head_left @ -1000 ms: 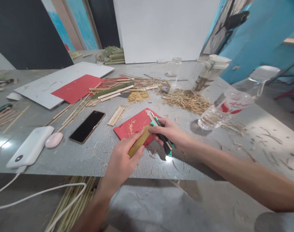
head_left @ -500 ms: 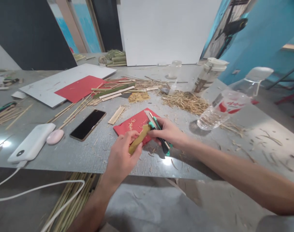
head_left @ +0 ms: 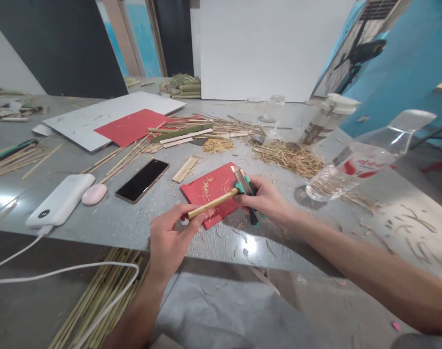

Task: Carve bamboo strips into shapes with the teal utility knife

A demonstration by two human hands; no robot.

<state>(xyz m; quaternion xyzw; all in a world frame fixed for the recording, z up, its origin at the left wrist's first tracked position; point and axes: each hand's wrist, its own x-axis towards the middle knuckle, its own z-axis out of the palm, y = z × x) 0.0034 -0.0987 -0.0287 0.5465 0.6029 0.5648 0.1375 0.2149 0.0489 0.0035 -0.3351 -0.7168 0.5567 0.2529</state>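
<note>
Between the thumb and fingers of my left hand [head_left: 173, 237] is one end of a yellowish bamboo piece [head_left: 213, 202], seen edge-on as a thin strip. Its other end reaches to my right hand [head_left: 266, 196], which is closed around a green and black utility knife [head_left: 247, 186] with its blade pointing up and away. Whether the right fingers also touch the bamboo I cannot tell. Below both hands lies a red sheet [head_left: 195, 190] scattered with pale shavings [head_left: 206, 186]. A short flat wooden piece [head_left: 185, 169] rests just beyond the sheet's left corner.
Left of my hands are a phone [head_left: 143, 180], a pink rounded object [head_left: 94, 194] and a cabled white power bank [head_left: 61, 201]. A clear bottle [head_left: 366, 162] leans at right, near a straw heap [head_left: 290, 157]. Bamboo sticks [head_left: 184, 132] lie behind; the table's front edge is close.
The bamboo piece has turned from its broad face to its narrow edge. My left hand has shifted left and the knife slightly right, as the whole view moved a little.
</note>
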